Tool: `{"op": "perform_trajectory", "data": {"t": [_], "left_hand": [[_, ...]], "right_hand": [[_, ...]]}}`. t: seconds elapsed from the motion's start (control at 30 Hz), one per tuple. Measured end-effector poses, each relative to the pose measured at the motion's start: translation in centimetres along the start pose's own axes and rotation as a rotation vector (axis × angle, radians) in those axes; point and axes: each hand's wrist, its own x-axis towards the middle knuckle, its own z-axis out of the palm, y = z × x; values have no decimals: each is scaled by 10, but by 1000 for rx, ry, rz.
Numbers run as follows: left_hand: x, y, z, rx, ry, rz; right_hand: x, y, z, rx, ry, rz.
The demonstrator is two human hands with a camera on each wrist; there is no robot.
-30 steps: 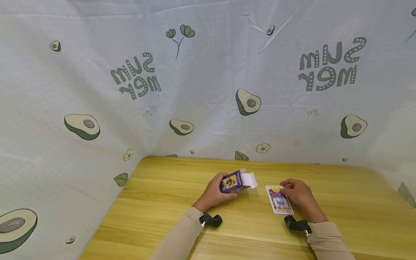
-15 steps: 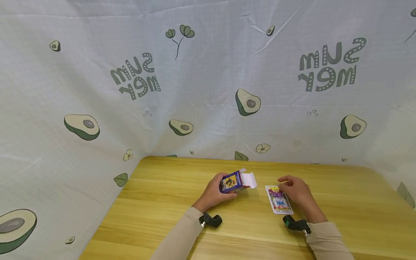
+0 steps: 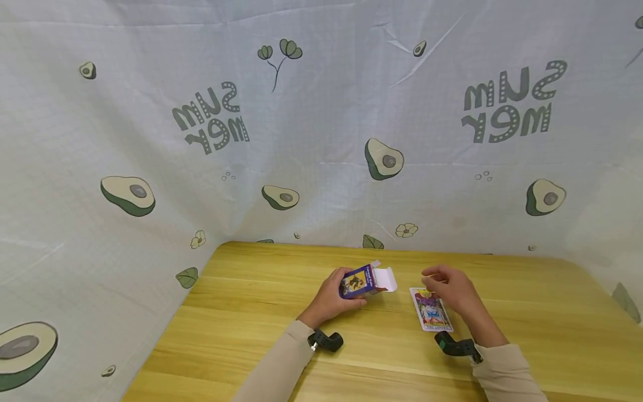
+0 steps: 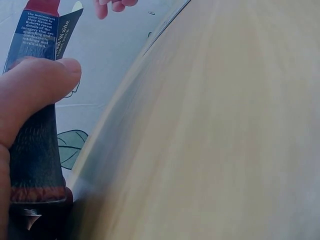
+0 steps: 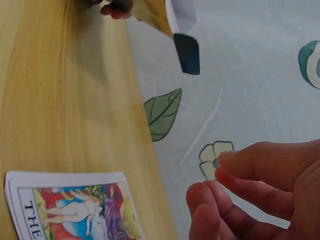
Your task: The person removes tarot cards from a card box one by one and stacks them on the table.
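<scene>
My left hand grips a tarot card box with a picture on its front, held tilted over the table. The box's top end stands open to the right, its white flap folded out. In the left wrist view my thumb lies across the box's printed side. A small stack of tarot cards lies face up to the right, "The Lovers" on top. My right hand hovers by the stack's far end, fingers loosely bent. The right wrist view shows nothing between those fingers.
Everything is over a wooden table. A pale cloth with avocado and flower prints hangs along the table's back and left edges. Each wrist carries a small black camera mount, such as the right camera mount.
My right hand has moved left and away from me, its fingertips leaving the upper part of the top card. The left hand and the box have stayed in place.
</scene>
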Motion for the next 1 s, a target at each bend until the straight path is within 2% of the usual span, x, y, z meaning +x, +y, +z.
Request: {"op": "perform_trajectory", "data": {"t": [0.2, 0.4, 0.57, 0.83, 1.0], "left_hand": [[1, 1, 0, -7, 3, 17], [0, 2, -1, -2, 2, 6], [-1, 2, -1, -3, 3, 4], [1, -6, 3, 8, 9, 14], [2, -6, 3, 2, 12, 11]], "right_hand": [[1, -3, 1, 80, 11, -46], [-1, -26, 5, 114, 21, -26], [-1, -45, 10, 174, -17, -55], [5, -61, 25, 245, -14, -84], [3, -69, 34, 266, -24, -85]]}}
